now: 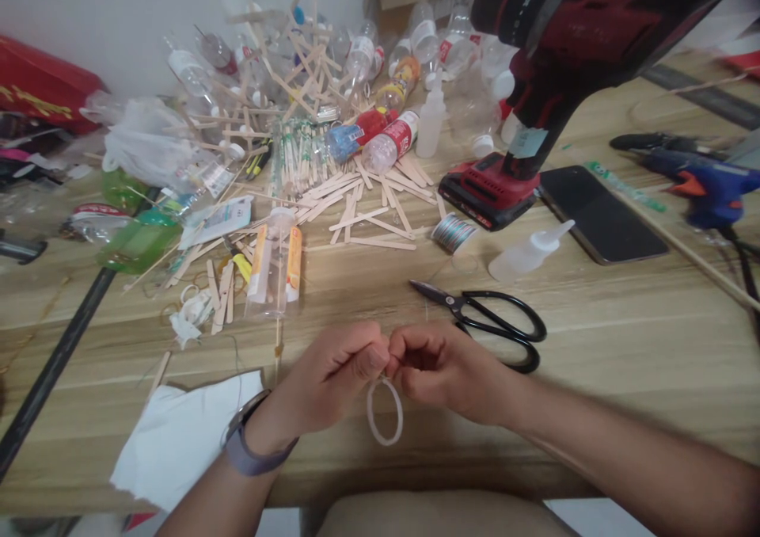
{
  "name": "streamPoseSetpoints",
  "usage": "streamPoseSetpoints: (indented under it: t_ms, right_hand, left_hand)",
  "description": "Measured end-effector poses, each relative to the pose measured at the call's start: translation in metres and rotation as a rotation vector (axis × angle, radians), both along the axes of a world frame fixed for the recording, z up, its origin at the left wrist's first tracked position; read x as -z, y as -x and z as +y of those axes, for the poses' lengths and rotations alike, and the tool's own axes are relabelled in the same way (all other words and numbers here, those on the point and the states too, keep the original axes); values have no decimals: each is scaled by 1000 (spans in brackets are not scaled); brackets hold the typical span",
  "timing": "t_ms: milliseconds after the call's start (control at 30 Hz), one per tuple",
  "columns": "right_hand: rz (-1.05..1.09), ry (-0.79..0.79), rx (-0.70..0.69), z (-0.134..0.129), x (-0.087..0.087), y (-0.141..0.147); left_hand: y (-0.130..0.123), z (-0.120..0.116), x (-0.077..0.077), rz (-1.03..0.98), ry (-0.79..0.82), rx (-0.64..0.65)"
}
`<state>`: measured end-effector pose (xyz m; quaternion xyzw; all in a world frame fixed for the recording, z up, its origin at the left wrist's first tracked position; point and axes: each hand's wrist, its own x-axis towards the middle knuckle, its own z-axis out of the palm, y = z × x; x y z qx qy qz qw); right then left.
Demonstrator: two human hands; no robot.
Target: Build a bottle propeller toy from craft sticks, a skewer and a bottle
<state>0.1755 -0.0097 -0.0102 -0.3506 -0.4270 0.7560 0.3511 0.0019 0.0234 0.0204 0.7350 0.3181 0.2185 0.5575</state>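
Note:
Over the front of the table, my left hand [341, 378] and my right hand [444, 372] meet with fingers pinched together. A thin whitish ring [387, 443] hangs just below the fingertips, its top edge at my left thumb and fingers. Whatever my right fingertips pinch is too small to make out. Black-handled scissors [456, 303] lie just beyond my right hand, partly behind it. Farther back are a spool of multicoloured thread [454, 234] and a white squeeze bottle with a nozzle [522, 257].
A red and black cordless drill [504, 180] stands at the right, beside a phone [602, 214] and a blue glue gun [706, 180]. Wooden sticks [380, 224] and plastic bottles [395, 141] crowd the back. A cut bottle [276, 264] and white paper [178, 434] lie left.

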Motion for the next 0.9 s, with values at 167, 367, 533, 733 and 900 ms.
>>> streamPoseSetpoints:
  t_ms: [167, 367, 533, 733, 900]
  right_hand:
    - [0, -4, -2, -1, -2, 0]
    - [3, -6, 3, -2, -5, 2]
    - [-23, -34, 3, -2, -7, 1]
    - [-61, -110, 12, -3, -6, 0]
    - [-96, -122, 19, -5, -7, 0]
  left_hand:
    - [-1, -1, -2, -2, 27, -13]
    - [0, 0, -1, 18, 52, -17]
    - [2, 0, 1, -19, 88, -6]
    - [1, 0, 2, -73, 135, -11]
    - [1, -3, 1, -73, 162, -24]
